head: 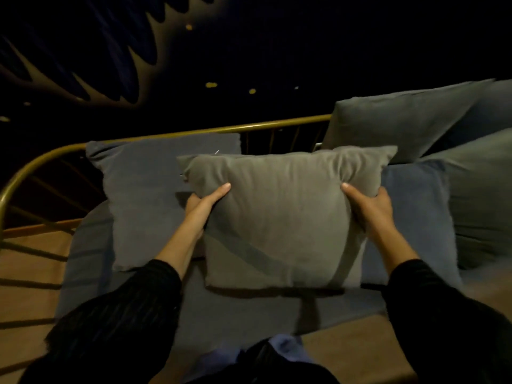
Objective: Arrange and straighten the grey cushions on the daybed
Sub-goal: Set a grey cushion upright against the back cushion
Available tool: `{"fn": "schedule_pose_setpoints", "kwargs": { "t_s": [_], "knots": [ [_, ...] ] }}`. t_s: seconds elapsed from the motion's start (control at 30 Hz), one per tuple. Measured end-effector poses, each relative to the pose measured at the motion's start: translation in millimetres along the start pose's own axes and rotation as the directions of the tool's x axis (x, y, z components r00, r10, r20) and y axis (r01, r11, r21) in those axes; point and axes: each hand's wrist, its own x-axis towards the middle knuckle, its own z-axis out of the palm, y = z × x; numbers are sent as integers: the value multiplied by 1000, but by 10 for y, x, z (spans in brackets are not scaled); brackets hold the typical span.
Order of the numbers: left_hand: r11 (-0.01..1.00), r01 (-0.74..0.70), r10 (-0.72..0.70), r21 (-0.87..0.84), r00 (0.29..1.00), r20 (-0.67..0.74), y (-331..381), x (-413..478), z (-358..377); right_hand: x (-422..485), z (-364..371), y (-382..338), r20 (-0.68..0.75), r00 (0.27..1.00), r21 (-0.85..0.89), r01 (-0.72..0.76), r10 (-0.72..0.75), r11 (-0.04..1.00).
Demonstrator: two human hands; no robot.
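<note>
Black sleeves (116, 314) at 6 o'clock | left hand (203, 203) and right hand (371, 206) both clamp the centre grey cushion (282, 223) by its sides | cushion upright on the daybed mattress (249, 314) | more cushions (401, 126) at 2 o'clock against the brass rail (194, 132)

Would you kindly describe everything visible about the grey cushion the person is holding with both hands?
The held cushion is square, grey-brown, of soft velvety fabric, with pointed corners and pinch creases. It stands roughly upright, its lower edge at the daybed mattress. The left hand and right hand grip its sides, thumbs on the front. It overlaps cushions behind it.
</note>
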Motion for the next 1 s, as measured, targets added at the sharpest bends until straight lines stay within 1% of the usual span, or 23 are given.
{"fn": "schedule_pose_setpoints", "kwargs": {
  "t_s": [0.07,0.13,0.2,0.23,0.27,0.3,0.33,0.37,0.4,0.47,0.53,0.6,0.67,0.7,0.77,0.8,0.87,0.9,0.93,0.97,1.0],
  "knots": [
    [1000,-9,11,-21,998,63,36,3,564,223,-434,-240,-121,992,-40,42,-46,998],
    [1000,14,-11,-17,991,133,30,7,1109,437,-836,-429,-226,971,-72,67,-81,995],
    [999,7,-14,34,975,221,-26,-9,1657,630,-1133,-503,-307,948,-128,42,-79,991],
    [996,-7,-17,87,964,267,-79,-14,1920,714,-1214,-477,-325,943,-187,17,-78,982],
    [985,-22,-34,173,948,317,-143,-29,2168,772,-1243,-402,-308,947,-277,-2,-87,961],
    [949,-55,-66,312,929,364,-205,-51,2386,807,-1223,-278,-254,962,-389,-7,-100,921],
    [870,-114,-101,480,911,399,-264,-70,2561,815,-1160,-129,-174,979,-498,5,-105,867],
    [761,-186,-125,622,898,422,-311,-90,2698,805,-1077,14,-93,991,-583,27,-100,812],
    [658,-245,-144,712,887,439,-337,-105,2792,806,-991,139,-26,996,-638,47,-82,768],
    [520,-293,-196,802,873,446,-392,-86,2874,830,-848,274,46,998,-694,56,-34,718],
    [456,-291,-221,841,878,424,-468,13,2863,875,-772,295,82,997,-724,58,1,687],
    [418,-305,-226,856,878,423,-505,107,2838,920,-723,317,88,996,-746,53,19,663],
    [412,-324,-219,852,872,438,-496,170,2819,972,-675,320,80,996,-776,40,35,629],
    [429,-327,-215,842,868,447,-489,202,2803,991,-642,310,70,996,-787,26,47,617],
    [506,-333,-190,796,857,479,-469,252,2726,975,-561,266,31,999,-808,1,42,589],
    [552,-342,-152,760,855,495,-452,271,2654,934,-506,249,3,1000,-816,-10,21,579],
    [609,-355,-63,709,870,490,-408,323,2425,813,-364,215,-69,996,-816,-23,-57,578],
    [626,-337,-41,703,887,461,-385,359,2274,733,-278,199,-113,988,-800,-26,-108,599],
    [642,-300,-37,706,907,420,-358,397,2100,647,-178,187,-159,972,-766,-13,-170,643],
    [653,-261,-39,711,926,375,-334,450,1903,566,-53,186,-199,948,-724,30,-250,689],
    [661,-232,-26,714,943,331,-306,501,1690,487,91,181,-210,916,-701,103,-343,705]
  ]
}}
